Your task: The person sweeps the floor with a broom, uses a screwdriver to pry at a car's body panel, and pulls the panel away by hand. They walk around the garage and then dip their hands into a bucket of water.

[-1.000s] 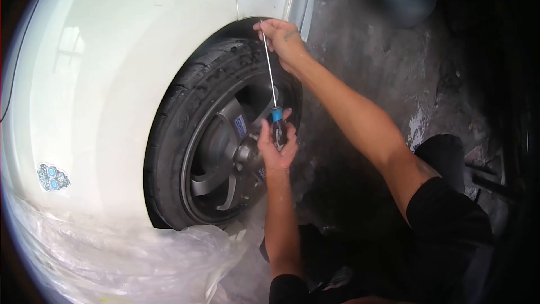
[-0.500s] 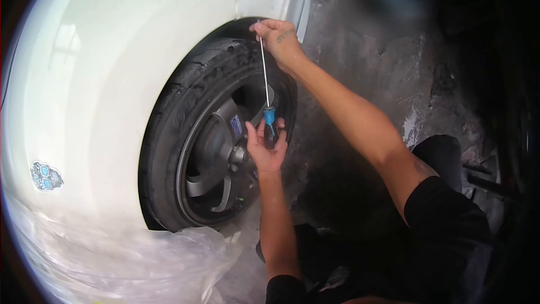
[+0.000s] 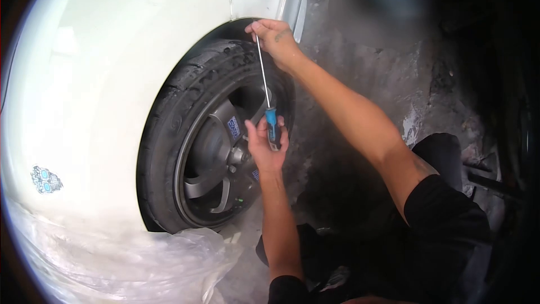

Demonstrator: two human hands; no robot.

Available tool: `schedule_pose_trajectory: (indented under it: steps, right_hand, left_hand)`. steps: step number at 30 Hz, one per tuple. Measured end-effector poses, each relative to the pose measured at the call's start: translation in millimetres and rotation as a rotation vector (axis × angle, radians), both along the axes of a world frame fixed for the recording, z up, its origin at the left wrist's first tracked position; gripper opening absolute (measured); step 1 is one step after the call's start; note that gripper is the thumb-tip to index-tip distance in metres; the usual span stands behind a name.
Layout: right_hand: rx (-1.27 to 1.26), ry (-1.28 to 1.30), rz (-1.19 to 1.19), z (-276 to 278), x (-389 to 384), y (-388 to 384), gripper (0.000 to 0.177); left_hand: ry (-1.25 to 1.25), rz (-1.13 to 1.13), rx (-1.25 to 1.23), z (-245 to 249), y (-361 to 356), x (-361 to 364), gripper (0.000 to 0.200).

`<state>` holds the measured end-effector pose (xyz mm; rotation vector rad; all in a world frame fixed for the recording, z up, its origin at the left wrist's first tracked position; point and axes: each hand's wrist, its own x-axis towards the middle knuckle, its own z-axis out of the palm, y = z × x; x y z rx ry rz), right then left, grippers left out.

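Note:
A long screwdriver [image 3: 264, 73] with a thin metal shaft and a blue and black handle [image 3: 271, 124] is held nearly upright in front of the wheel. My left hand [image 3: 269, 146], palm toward me, has its fingers curled around the handle. Higher up, at the top of the wheel arch, my right hand [image 3: 275, 38] pinches the tip end of the shaft; the very tip is hidden by the fingers. Behind both hands sits the black tire [image 3: 160, 152] on a grey spoked rim [image 3: 219, 183]. The white car fender [image 3: 112, 79] curves around it.
Crumpled clear plastic sheeting [image 3: 124, 259] covers the lower part of the car body. A skull sticker [image 3: 46, 180] is on the fender. Stained grey concrete floor [image 3: 360, 73] lies to the right, and dark bars [image 3: 495, 186] stand at the right side.
My right hand and the shaft tip have shifted slightly left. In my left hand the handle has turned a little, and those fingers sit slightly differently. The view has moved slightly.

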<state>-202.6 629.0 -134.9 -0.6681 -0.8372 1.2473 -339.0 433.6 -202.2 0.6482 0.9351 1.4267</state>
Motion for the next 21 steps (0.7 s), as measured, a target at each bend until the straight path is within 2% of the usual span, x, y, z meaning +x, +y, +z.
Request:
schedule_pose_trajectory:
  steps: [2, 3, 4, 6, 7, 8, 9, 10, 11, 12, 15, 16, 18, 19, 21]
  right_hand:
    - [-0.016, 0.003, 0.02, 1, 1, -1, 0.024]
    - [-0.014, 0.004, 0.014, 4, 4, -3, 0.024]
    - [-0.022, 0.015, 0.043, 6, 8, -6, 0.024]
    - [-0.028, 0.012, 0.072, 7, 11, -12, 0.025]
    - [-0.06, -0.097, 0.018, 6, 10, -17, 0.027]
    - [-0.092, -0.205, -0.035, 5, 9, -23, 0.028]
    - [-0.01, -0.248, -0.158, -8, 2, -27, 0.031]
    - [-0.003, -0.252, -0.159, -16, -3, -39, 0.031]
    - [0.011, -0.274, -0.24, -23, -8, -56, 0.031]
    - [0.023, -0.3, -0.323, -31, -11, -75, 0.031]
    - [-0.092, -0.321, -0.275, -53, -24, -131, 0.031]
    - [-0.092, -0.319, -0.307, -62, -29, -149, 0.03]
    - [-0.179, -0.268, -0.24, -77, -34, -190, 0.035]
    - [-0.18, -0.263, -0.245, -81, -41, -205, 0.035]
    - [-0.112, -0.081, -0.16, -93, -51, -234, 0.044]
  left_hand:
    - [-0.54, -0.285, -0.127, 7, -5, -7, 0.07]
    - [-0.48, -0.39, -0.128, 5, -3, -4, 0.056]
    - [-0.48, -0.394, -0.128, 3, -3, -1, 0.056]
    - [0.17, -0.171, -0.085, 1, 0, 10, 0.043]
    - [0.463, -0.047, -0.049, 11, -4, 13, 0.034]
    - [0.454, -0.052, -0.046, 8, -1, 16, 0.034]
    - [0.918, 0.242, 0.245, 1, 4, 17, 0.03]
    - [1.366, 0.557, 0.55, -4, 7, 16, 0.028]
    - [1.269, 0.514, 0.339, -9, 4, 21, 0.034]
    - [1.261, 0.515, 0.343, -5, 2, 24, 0.034]
    - [0.847, 0.2, 0.145, 4, 1, 30, 0.018]
    - [0.842, 0.191, 0.152, 6, 3, 29, 0.018]
    - [0.49, 0.072, 0.106, 11, 10, 23, 0.012]
    - [0.494, 0.066, 0.107, 17, 13, 21, 0.012]
    - [0.569, 0.031, 0.093, 25, 13, 21, 0.013]
